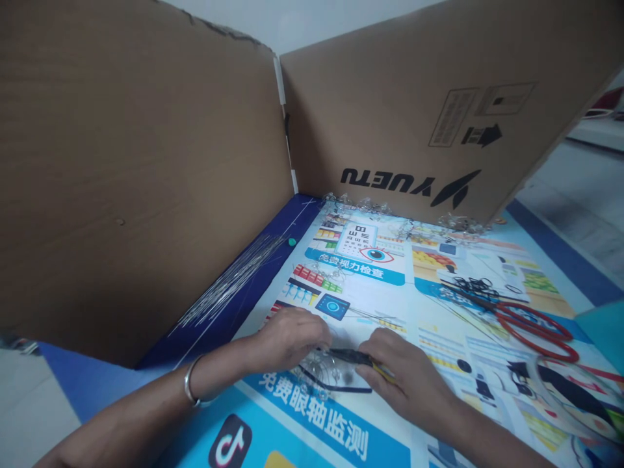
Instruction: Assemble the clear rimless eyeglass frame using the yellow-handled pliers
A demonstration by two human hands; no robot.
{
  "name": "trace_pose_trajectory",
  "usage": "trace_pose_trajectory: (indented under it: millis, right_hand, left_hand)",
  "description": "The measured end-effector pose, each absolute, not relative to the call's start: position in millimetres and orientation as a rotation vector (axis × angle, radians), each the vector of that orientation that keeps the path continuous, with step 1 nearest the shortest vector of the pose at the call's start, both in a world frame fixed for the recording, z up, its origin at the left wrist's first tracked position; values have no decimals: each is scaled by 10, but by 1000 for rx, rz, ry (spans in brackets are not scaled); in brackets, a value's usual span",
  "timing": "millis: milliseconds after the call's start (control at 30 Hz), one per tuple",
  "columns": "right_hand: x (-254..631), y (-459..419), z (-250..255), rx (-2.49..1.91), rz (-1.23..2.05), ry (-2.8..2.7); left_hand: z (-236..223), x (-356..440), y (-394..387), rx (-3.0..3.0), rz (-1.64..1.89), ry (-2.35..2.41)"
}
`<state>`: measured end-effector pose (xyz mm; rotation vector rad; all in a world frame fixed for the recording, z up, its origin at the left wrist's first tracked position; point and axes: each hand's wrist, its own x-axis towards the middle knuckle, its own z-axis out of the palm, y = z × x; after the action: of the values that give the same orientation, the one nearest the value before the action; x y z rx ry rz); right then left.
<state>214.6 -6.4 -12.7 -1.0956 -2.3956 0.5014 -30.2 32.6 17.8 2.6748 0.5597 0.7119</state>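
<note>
My right hand (402, 370) is wrapped around a pair of pliers (348, 355) with dark jaws and a bit of yellow on the handles. The jaws point left and reach my left hand's fingertips. My left hand (292, 335), with a silver bangle at the wrist, is closed in a pinch on a thin wire piece with clear beads (324, 374). Its shiny loops spread below the fingers, over the printed sheet. The exact spot where the jaws meet the wire is too small and blurred to make out.
Straight wires (229, 279) lie along the left cardboard wall (146, 162). Red-handled scissors (536, 328) and black rings (475, 286) lie at right, near a clear tape roll (541, 383). More clear beaded wire pieces (463, 224) line the back cardboard wall (390, 123).
</note>
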Motion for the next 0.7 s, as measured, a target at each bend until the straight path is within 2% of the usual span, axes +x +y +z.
trace_pose_trajectory:
  millis: [200, 533, 700]
  right_hand:
    - [2183, -31, -110, -1083, 489, -2417]
    - [2151, -49, -46, -1101, 266, -2524]
    - [2164, -40, -61, -1089, 312, -2513]
  left_hand:
    - [192, -299, 331, 2649, 764, 561]
    - [157, -303, 331, 2625, 767, 556]
    - [141, -301, 339, 2626, 805, 560]
